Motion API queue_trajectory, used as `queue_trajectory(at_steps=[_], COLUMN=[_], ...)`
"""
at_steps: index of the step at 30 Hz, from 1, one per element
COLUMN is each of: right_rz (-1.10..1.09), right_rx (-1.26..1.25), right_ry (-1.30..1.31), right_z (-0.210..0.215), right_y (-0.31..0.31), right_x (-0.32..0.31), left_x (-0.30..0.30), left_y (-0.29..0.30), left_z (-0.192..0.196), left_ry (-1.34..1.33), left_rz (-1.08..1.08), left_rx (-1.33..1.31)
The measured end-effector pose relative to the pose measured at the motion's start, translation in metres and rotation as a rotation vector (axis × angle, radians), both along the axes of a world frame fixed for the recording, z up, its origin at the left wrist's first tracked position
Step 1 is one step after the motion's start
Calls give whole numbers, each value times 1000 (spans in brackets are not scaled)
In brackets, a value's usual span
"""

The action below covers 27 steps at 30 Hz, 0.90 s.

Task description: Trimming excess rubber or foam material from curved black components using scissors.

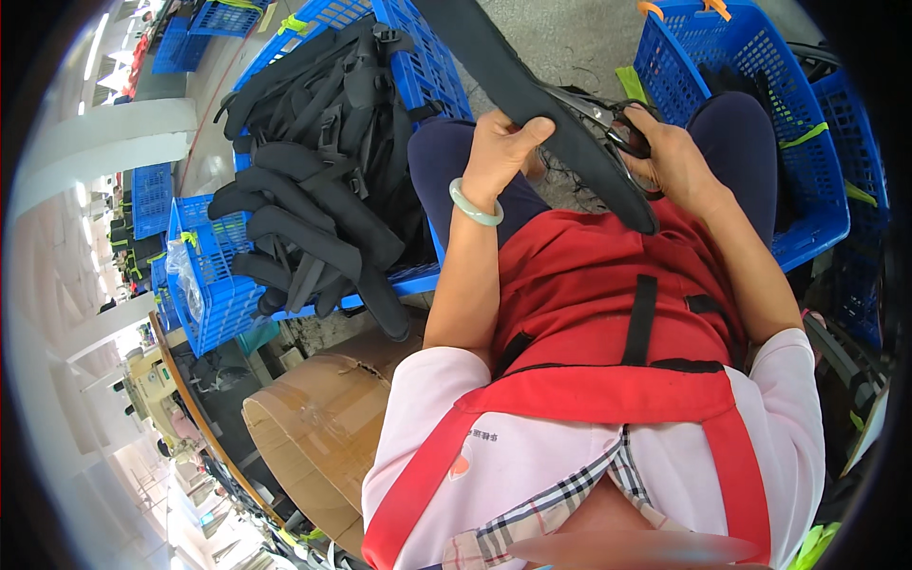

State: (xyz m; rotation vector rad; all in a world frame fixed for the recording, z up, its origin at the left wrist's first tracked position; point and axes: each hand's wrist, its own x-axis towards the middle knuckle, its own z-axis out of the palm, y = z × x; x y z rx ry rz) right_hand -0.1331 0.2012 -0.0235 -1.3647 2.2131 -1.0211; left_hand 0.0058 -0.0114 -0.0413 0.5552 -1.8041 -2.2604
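Scissors with silver metal blades and black looped handles (600, 116) sit in the right hand (679, 157), whose fingers are wrapped around the loops. The blades lie along the near edge of a long, padded black fabric strap (584, 147), just to the left of that hand; whether they are parted or biting into anything is too fine to tell. The left hand (508, 152) grips the strap's other edge, thumb on top. From between the hands, the strap's rounded end reaches back toward the red fabric apron (579, 294), and its other end runs forward out of view.

As for progress, this strap looks to be partway through trimming, since the blades are at its edge and it is not yet laid down. Left of the left hand, a blue plastic lattice basket (418, 57) is heaped with a pile of similar black straps with buckles (323, 218), some spilling over its near rim. Beyond the right hand, another blue plastic basket with orange ties (817, 190) holds some dark items (736, 84). Which load is finished and which is waiting cannot be told, but much handling probably remains either way.
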Motion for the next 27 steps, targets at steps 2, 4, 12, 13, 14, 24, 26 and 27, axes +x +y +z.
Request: queue_trajectory(at_steps=[2,4,12,13,14,24,26,27], right_rz=[0,8,58,55,82,177,152,127], right_rx=[-19,-40,116,118,147,57,72,86], right_ry=[85,163,-91,-94,-157,-103,-138,-174], right_z=[-7,-8,-2,2,9,13,6,4], right_y=[5,7,3,3,2,1,2,2], right_x=[-6,-7,2,4,5,4,6,7], left_x=[-11,-16,-5,-6,-5,-4,-6,-7], left_y=[10,10,-1,3,4,7,10,12], left_z=[8,20,-4,-2,-2,-6,-5,-2], left_ry=[167,338,385,353,352,398,407,379], left_rz=[122,182,2,18,18,7,0,43], left_rx=[49,289,436,400,398,410,423,446])
